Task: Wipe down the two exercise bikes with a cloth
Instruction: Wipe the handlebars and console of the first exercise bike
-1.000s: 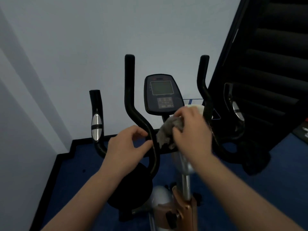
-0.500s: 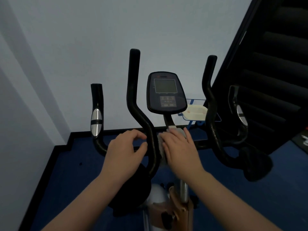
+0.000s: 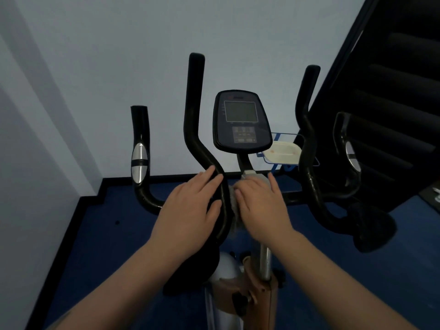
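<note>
An exercise bike stands in front of me, with black curved handlebars (image 3: 194,120) and a dark console (image 3: 241,121) on a stem. My left hand (image 3: 188,208) rests on the inner left handlebar, fingers nearly straight, thumb on the bar's near side. My right hand (image 3: 260,206) lies flat on a grey cloth (image 3: 234,210) and presses it onto the crossbar just below the console stem. Most of the cloth is hidden under that hand. The bike's silver post (image 3: 265,260) and copper-coloured frame (image 3: 259,296) show below my hands.
Pale walls close in ahead and at the left. A dark slatted panel (image 3: 390,91) rises at the right. A white tray on a blue wire rack (image 3: 283,152) sits behind the console. Blue floor (image 3: 107,234) lies around the bike.
My right hand has come down from a bunched grip on the cloth near the console and now presses it flat on the crossbar. My left hand's fingers have straightened on the handlebar.
</note>
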Demonstrator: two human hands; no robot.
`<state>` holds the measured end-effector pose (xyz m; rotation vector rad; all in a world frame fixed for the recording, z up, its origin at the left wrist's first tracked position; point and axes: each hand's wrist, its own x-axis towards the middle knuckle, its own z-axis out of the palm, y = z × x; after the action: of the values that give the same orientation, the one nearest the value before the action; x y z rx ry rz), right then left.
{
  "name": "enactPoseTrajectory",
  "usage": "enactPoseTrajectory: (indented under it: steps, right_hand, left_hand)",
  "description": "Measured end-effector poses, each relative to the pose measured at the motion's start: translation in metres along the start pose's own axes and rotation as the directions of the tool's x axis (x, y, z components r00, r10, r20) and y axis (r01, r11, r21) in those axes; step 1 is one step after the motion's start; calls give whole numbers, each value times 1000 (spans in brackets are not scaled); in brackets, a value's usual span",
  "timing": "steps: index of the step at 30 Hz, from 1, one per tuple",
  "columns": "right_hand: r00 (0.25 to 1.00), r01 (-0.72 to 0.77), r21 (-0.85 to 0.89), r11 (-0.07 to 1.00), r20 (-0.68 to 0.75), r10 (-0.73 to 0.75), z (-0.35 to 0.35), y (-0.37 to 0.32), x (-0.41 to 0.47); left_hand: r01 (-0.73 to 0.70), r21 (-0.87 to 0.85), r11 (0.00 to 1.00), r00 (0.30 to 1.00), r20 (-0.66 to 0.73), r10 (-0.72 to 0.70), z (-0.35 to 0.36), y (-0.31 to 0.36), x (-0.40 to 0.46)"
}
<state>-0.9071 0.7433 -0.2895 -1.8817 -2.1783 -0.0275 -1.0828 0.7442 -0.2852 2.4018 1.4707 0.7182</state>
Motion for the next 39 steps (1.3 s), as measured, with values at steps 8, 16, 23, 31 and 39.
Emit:
enactPoseTrajectory:
  steps: [8,16,23,31,39]
  right_hand:
    - [992,10,5,1000,-128,-9,8,3,-31]
    - [999,-24,-53,998,-35,22,5,-5,-16]
    - [998,-33,-105,994,46,38,2,-4,0]
    - [997,-38,-89,995,-64,32,6,-3,-15]
    - [992,-123,-167,978,-37,119,2,-15,-8]
  left_hand:
    - [-7,-11,1000,1000,-9,7,3,-3,-2]
    - [-3,-24,1000,1000,-7,3,2,-3,-1]
    - [-6,-10,1000,1000,7,6,3,-2,1]
    - [-7,-15,1000,1000,4,7,3,-3,-1]
    - [1,-19,1000,1000,-5,-1,2,-3,-1]
